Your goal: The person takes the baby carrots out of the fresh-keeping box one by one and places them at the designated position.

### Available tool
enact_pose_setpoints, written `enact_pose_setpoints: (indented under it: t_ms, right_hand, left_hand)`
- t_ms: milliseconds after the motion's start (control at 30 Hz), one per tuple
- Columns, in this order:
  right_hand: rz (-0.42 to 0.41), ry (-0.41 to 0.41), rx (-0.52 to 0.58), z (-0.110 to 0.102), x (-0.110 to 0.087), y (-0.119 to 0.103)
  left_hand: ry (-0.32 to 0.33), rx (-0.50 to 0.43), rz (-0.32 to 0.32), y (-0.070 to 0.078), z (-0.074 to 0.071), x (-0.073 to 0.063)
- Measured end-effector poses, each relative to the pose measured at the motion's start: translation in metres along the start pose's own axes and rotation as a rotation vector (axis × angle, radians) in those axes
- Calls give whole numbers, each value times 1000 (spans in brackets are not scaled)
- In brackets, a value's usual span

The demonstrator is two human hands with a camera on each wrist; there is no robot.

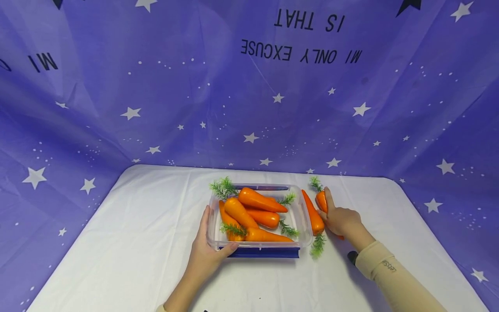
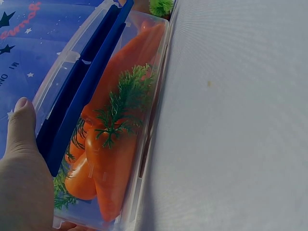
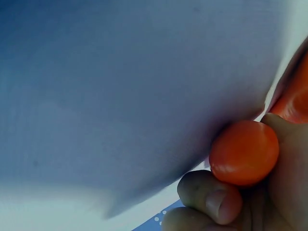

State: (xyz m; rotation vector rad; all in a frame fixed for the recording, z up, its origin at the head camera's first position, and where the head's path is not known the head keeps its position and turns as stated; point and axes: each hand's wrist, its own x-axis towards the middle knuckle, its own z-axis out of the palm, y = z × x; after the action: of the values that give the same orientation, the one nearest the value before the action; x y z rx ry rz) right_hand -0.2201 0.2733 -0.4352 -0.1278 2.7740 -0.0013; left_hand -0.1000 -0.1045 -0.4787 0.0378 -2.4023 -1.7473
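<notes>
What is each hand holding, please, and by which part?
The left hand grips the clear container by its near-left corner; the right hand holds a carrot around its middle.

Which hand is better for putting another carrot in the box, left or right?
Probably the right hand: it grips a carrot outside the box, with another loose carrot close by. The left hand is at the box's opposite side, holding it.

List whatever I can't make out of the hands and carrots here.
Head view: middle of the held carrot, hidden by the right hand.
Left wrist view: much of the left hand, cut off by the left edge.
Right wrist view: most of the second carrot, cut off by the right edge.
</notes>
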Motion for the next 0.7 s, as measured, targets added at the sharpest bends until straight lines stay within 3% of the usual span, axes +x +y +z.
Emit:
enact_pose_setpoints:
  t_ms: [500,700]
  right_hand:
    - [32,-19,37,-7,0,7]
    - [47,24,38,-9,0,9]
  left_hand:
    - [-22,-9,-14,-1,0,0]
    - [-19,-11,-14,0,0,1]
